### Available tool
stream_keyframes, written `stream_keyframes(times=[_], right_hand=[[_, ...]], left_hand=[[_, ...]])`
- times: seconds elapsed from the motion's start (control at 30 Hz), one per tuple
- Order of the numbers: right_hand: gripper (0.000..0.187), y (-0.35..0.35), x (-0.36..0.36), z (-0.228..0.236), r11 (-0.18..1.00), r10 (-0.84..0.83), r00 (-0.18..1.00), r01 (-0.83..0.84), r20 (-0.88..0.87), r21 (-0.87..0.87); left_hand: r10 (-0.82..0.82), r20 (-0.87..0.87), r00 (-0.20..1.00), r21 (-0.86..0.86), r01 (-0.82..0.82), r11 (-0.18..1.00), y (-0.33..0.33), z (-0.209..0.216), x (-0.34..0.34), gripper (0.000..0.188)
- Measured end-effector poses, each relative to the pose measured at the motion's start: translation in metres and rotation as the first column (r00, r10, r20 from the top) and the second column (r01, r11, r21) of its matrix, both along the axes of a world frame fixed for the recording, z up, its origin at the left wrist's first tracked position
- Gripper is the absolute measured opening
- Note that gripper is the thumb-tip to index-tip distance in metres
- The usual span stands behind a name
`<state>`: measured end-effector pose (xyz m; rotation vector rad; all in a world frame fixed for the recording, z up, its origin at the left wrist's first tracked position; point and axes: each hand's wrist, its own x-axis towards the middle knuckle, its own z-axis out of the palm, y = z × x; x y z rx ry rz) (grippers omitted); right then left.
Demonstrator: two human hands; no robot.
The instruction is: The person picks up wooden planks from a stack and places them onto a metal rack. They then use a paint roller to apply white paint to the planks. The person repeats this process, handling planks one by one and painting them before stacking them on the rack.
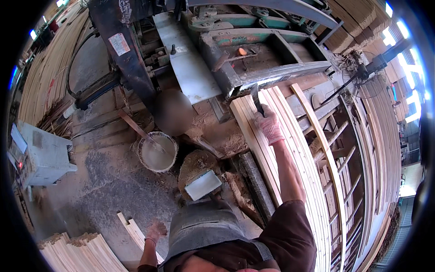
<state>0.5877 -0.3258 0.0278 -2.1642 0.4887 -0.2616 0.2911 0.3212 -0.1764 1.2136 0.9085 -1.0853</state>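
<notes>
My right hand (270,127), in a pinkish-white knit glove, reaches forward over a row of long pale wooden strips (294,158) lying side by side. Its fingers close around the near end of a dark flat strip (257,97), which stands at the far ends of the wood; what kind of tool or part this is, I cannot make out. Low at the left, my left hand (156,230), gloved alike, hangs beside a few short wooden strips (133,231). Its fingers look loosely apart with nothing visible in them.
A bucket of whitish liquid (157,152) with a stick in it stands left of a stump bearing a white rectangular tub (203,185). Ahead is a metal-framed machine (272,50). A grey control box (43,152) stands at left; roller racking (335,136) lies at right.
</notes>
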Motion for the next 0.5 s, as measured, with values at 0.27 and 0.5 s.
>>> stream_keyframes(times=[0.27,0.5], right_hand=[[0.043,0.026,-0.012,0.011,0.995,0.015,1.000,-0.016,-0.010,-0.096],[0.043,0.035,-0.023,0.012,0.998,0.047,0.996,-0.044,0.081,-0.037]], left_hand=[[0.130,0.006,0.992,-0.208,-0.126,0.970,0.017,-0.019,-0.027,0.053],[0.045,0.062,0.997,0.057,-0.048,0.997,0.012,-0.023,-0.017,0.078]])
